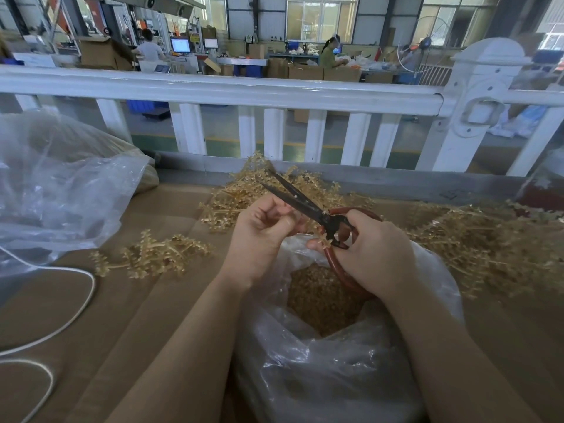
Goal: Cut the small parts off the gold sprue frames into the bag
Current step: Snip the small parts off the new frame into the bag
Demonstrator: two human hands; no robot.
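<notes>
Clear plastic bag, nearest, mouth open, holding cut gold parts. Right hand: grip clenched on red-handled scissors, blades parted. Left hand: pinched shut, contents indiscernible. Gold sprue frames heaped on cardboard-covered table.

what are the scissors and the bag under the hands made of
Dark-bladed scissors with red-brown loop handles: blades look like dull blackened metal, matte; handles seem rubber- or plastic-coated, smooth with a slight sheen. Clear crinkled bag: thin transparent plastic film, glossy wrinkles, gold parts showing through.
</notes>
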